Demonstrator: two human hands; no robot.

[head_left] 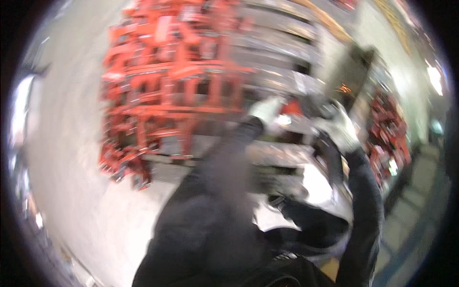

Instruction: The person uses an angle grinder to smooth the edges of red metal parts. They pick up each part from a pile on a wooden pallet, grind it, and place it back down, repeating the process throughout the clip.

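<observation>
Both hands wear whitish gloves, and the picture is smeared by motion. My left hand (267, 109) is closed at a small red metal part (293, 107), which shows at its fingertips. My right hand (340, 130) is to the right, curled about a dark, rounded thing (327, 109) whose kind is too blurred to tell. Below that hand hangs a long black piece (332, 160); whether it joins the dark thing I cannot tell. Beneath both hands is a grey, slatted wooden pallet (272, 52).
Many red metal frames (177, 71) are piled on the pallet's left side. At the right, more dark red parts (388, 138) lie heaped beside a brown box-like object (351, 71) with orange marks. Pale floor (67, 143) stretches along the left. My bent leg (311, 222) shows below.
</observation>
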